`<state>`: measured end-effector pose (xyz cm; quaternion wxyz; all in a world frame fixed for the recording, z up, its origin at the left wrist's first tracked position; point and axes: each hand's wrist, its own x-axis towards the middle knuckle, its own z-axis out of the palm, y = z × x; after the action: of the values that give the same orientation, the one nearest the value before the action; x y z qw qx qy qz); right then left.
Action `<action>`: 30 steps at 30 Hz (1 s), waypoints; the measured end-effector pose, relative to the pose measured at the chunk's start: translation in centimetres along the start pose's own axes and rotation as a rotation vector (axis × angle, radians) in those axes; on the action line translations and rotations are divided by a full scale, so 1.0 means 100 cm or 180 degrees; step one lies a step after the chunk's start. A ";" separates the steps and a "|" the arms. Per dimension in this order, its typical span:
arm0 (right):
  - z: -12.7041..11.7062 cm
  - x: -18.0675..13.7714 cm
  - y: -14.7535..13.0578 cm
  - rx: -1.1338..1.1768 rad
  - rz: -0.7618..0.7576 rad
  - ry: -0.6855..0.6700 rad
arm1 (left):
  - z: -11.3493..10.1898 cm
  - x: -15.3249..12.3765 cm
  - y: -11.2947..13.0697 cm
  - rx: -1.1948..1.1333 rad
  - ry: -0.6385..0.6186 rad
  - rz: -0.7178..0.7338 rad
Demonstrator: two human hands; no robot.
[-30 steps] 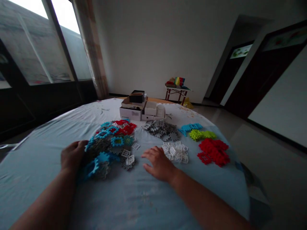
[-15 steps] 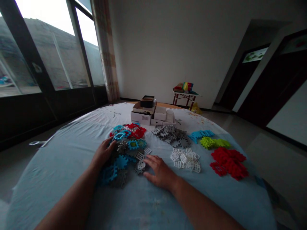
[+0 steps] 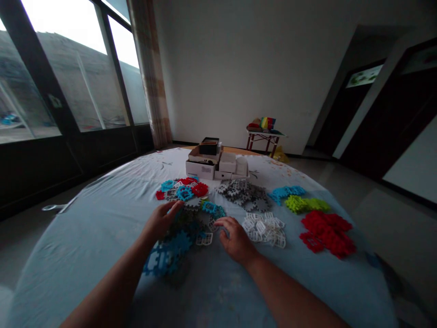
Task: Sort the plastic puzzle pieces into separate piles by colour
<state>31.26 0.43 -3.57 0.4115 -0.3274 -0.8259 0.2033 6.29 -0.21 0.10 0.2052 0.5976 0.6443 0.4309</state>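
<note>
My left hand lies over the left edge of a mixed pile of interlocking plastic building pieces, its fingers stretched out to the right. Blue pieces spread below it, and grey ones partly hidden in shadow lie under its fingers. Across the pile, my right hand is open, thumb and fingers apart, close to a white lattice piece and a blue piece. I see nothing held in either hand. Beyond the left fingertips are red pieces and a blue ring-like piece.
Sorted heaps lie to the right: grey pieces, white lattice pieces, blue pieces, green pieces and red pieces. White boxes stand at the back of the round cloth-covered table.
My left hand has moved right over the pile, and the grey and blue pieces near it have shifted rightward. My right hand has drifted slightly right.
</note>
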 end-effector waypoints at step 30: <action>0.016 0.065 0.017 -0.1542 0.0267 -0.0628 | -0.039 0.002 -0.061 0.0160 0.0930 -0.1123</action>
<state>27.71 6.06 -1.94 0.2298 -0.4288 -0.8724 0.0475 -0.41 -0.68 -2.62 0.1669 0.4120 0.7722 0.4541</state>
